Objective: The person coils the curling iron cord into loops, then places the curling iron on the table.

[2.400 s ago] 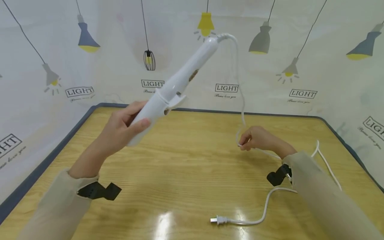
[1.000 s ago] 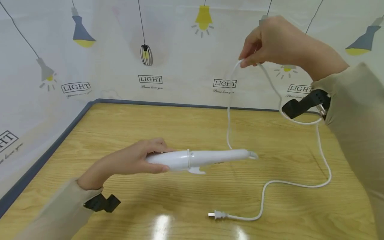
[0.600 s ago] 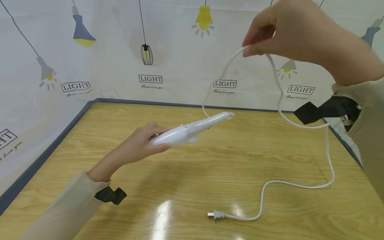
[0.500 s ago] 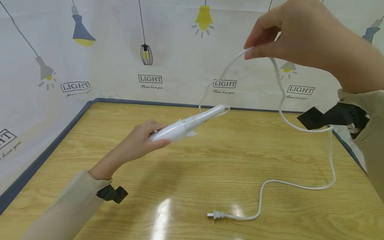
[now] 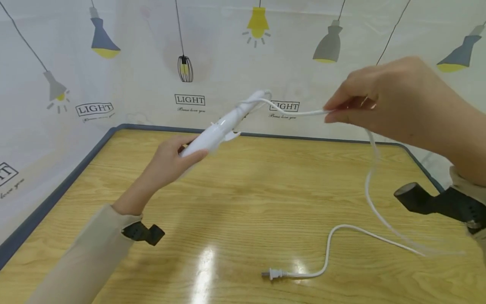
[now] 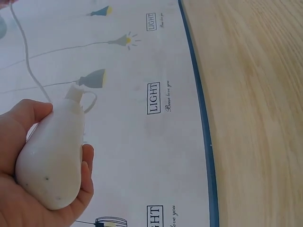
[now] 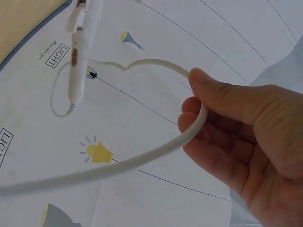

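Observation:
My left hand (image 5: 163,162) grips the thick, rounded end of a white curling iron (image 5: 218,133), held tilted up above the table. A small lever juts from the iron's side, and the right wrist view shows a brown button (image 7: 75,57) on its slim part. The white power cord (image 5: 298,113) leaves the slim end, loops back and passes across the slim part. To the right, my right hand (image 5: 402,101) pinches the cord between thumb and fingers, well apart from the iron. From there the cord hangs down towards the table, blurred at the lower right.
A white two-pin plug (image 5: 277,274) lies near the front of the wooden table (image 5: 228,202), with its length of cord curving right. Behind stands a wall covering (image 5: 228,50) printed with lamps. A dark blue edging (image 5: 311,140) runs along the table's back.
The left hand has raised the curling iron and tilted it steeper. The right hand rose with the cord, then came down on the right; the cord now crosses the iron's slim part.

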`<state>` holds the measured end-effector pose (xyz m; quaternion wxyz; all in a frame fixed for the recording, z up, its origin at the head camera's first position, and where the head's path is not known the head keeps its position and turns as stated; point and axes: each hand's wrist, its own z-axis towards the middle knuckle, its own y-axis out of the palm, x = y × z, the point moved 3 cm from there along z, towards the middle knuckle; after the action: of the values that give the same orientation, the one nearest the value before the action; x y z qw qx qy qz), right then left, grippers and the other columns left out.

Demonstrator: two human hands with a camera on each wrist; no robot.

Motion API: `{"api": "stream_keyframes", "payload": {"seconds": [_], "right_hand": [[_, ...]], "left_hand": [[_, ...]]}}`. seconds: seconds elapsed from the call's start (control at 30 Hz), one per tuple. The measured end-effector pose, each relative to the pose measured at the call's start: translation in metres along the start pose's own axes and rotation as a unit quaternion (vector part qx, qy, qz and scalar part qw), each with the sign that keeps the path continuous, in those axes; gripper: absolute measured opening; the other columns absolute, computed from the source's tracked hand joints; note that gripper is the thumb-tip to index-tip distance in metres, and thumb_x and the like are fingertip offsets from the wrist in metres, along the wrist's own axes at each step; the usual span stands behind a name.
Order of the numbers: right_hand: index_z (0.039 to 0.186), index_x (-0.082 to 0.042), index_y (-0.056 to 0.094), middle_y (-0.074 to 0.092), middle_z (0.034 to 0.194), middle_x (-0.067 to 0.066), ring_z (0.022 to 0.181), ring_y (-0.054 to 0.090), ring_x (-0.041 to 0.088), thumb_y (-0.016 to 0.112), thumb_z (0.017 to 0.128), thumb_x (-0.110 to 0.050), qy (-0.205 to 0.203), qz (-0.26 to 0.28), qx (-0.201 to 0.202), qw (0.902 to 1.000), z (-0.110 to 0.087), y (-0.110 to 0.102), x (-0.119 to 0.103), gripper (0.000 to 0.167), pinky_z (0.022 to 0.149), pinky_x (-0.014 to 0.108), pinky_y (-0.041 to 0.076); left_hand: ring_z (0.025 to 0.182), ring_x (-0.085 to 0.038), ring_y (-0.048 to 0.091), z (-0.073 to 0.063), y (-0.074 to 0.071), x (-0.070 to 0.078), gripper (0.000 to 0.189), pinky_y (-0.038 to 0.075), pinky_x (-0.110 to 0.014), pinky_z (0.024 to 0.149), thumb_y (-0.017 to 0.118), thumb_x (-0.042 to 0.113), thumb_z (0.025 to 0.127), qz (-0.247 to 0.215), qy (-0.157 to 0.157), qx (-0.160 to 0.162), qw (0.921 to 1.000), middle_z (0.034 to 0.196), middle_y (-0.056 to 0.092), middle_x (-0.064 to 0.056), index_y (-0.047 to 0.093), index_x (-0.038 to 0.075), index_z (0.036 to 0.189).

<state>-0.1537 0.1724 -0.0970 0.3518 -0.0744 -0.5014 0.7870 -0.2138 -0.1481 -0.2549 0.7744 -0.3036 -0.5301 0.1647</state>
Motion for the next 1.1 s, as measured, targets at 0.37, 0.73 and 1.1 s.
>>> {"api": "stream_keyframes", "payload": {"seconds": [0.37, 0.73, 1.1], "right_hand": [[0.080, -0.016, 0.072, 0.064, 0.074, -0.014, 0.067, 0.051, -0.013, 0.081, 0.064, -0.009, 0.047, 0.044, 0.032, 0.9974, -0.033, 0.026, 0.005, 0.020, 0.061, 0.006, 0.041], [0.079, -0.010, 0.068, 0.065, 0.072, -0.005, 0.063, 0.056, -0.009, 0.079, 0.063, 0.005, 0.144, 0.158, 0.072, 0.9742, -0.058, 0.057, 0.001, 0.024, 0.057, 0.009, 0.045], [0.083, 0.003, 0.066, 0.065, 0.075, 0.002, 0.065, 0.062, 0.007, 0.067, 0.072, 0.016, 0.209, 0.368, 0.122, 0.8980, -0.080, 0.101, 0.019, 0.017, 0.055, 0.014, 0.046]], "left_hand": [[0.077, -0.023, 0.051, -0.002, -0.019, 0.015, 0.041, 0.046, -0.032, 0.063, 0.060, 0.021, 0.089, -0.019, 0.030, 0.091, 0.9953, 0.100, 0.055, -0.018, 0.056, 0.002, 0.125], [0.081, -0.021, 0.051, -0.008, -0.027, 0.036, 0.040, 0.048, -0.025, 0.063, 0.057, 0.022, 0.090, -0.068, 0.047, 0.110, 0.9905, 0.106, 0.055, -0.015, 0.055, 0.005, 0.126], [0.077, -0.022, 0.054, -0.019, -0.025, 0.058, 0.037, 0.049, -0.024, 0.061, 0.058, 0.018, 0.087, -0.144, 0.094, 0.112, 0.9786, 0.101, 0.057, -0.009, 0.059, 0.005, 0.122]]}}
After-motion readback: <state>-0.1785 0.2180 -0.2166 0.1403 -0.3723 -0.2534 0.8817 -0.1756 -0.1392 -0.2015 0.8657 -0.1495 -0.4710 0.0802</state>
